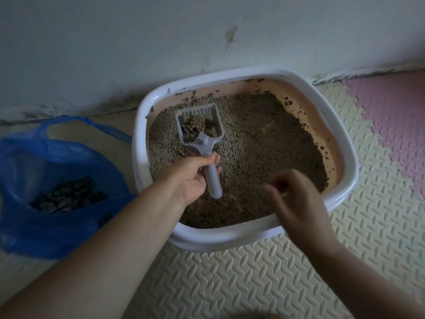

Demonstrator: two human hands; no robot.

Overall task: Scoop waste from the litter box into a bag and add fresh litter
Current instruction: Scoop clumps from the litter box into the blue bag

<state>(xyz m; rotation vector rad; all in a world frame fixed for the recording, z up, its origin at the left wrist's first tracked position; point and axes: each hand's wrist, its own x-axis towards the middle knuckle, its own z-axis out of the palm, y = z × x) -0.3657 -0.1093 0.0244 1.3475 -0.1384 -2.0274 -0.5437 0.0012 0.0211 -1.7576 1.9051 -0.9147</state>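
Observation:
A white-rimmed litter box (349, 162) with a peach inner wall stands on the floor against the wall, filled with brown litter (264, 143). My left hand (190, 178) grips the handle of a grey slotted scoop (199, 125), whose head holds a clump of litter over the box's left side. My right hand (296, 199) hovers blurred above the box's near right part, fingers loosely curled; whether it holds anything is unclear. A blue plastic bag (46, 203) lies open left of the box with dark waste (69, 196) inside.
Cream and pink textured foam mats (379, 226) cover the floor around the box. A grey-white wall (138, 42) with a stained base runs behind the box and the bag.

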